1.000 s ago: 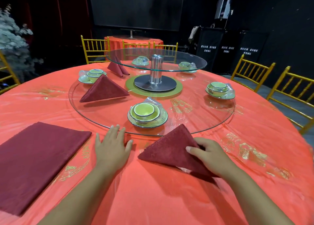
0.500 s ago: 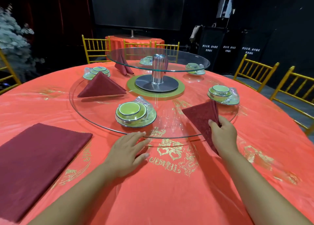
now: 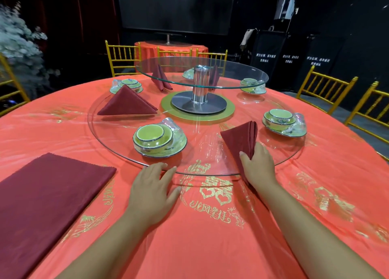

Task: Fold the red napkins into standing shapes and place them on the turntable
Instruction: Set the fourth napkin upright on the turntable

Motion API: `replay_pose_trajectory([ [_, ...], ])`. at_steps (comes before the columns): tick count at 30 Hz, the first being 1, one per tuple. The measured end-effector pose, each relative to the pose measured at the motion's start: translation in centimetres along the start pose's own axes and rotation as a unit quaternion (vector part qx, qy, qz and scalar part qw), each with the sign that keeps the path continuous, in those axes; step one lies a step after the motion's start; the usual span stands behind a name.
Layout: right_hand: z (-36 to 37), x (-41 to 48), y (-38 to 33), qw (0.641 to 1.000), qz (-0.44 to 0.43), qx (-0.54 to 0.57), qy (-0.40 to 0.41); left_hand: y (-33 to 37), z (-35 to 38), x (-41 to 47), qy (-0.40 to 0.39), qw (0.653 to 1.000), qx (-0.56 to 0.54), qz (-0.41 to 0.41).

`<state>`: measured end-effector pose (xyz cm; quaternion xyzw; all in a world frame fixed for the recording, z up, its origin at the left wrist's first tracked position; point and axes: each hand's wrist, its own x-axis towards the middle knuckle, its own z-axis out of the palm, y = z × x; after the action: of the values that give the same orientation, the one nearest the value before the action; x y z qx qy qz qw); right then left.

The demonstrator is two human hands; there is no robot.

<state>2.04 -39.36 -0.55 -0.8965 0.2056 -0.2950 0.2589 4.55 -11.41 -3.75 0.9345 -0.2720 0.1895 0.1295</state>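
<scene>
Head view, placing step. Folded napkin (image 3: 240, 139) over the near-right part of the turntable (image 3: 202, 150), between the near bowl set (image 3: 159, 139) and the right bowl set (image 3: 282, 120). Pinched at its near corner by the fingers (image 3: 245, 157) of the right hand (image 3: 260, 169), thumb on the left face, the others curled behind. Long axis roughly upright, from the grip up and away toward the hub (image 3: 200, 85), folded edge uppermost. Contact of its base with the glass: cannot tell. Left hand (image 3: 151, 188) flat and holding nothing, straight fingertips at the turntable rim, well left of the napkin. Right hand the nearer by far, so probably the one to set down: lower, spread the base, let go. Likely risk: falling flat if released while tilted. Second napkin (image 3: 126, 105) already standing on the far-left glass. Flat napkins (image 3: 48, 198) on the bench (image 3: 210, 247) at left, not yet folded.
</scene>
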Motion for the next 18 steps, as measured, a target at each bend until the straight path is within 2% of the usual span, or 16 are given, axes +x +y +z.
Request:
replay_pose_trajectory([
  [9,2.1,2.8,-1.5,0.998,0.036,0.048,0.000,0.0,0.1,0.0,0.003,0.997,0.025,-0.077],
  [14,3.1,4.1,-2.3,0.992,0.080,0.094,0.021,-0.2,0.4,0.2,-0.008,0.998,-0.040,0.037],
  [18,3.6,3.5,-2.4,0.992,0.074,0.099,-0.014,-0.3,0.7,0.2,-0.027,0.998,-0.045,0.028],
])
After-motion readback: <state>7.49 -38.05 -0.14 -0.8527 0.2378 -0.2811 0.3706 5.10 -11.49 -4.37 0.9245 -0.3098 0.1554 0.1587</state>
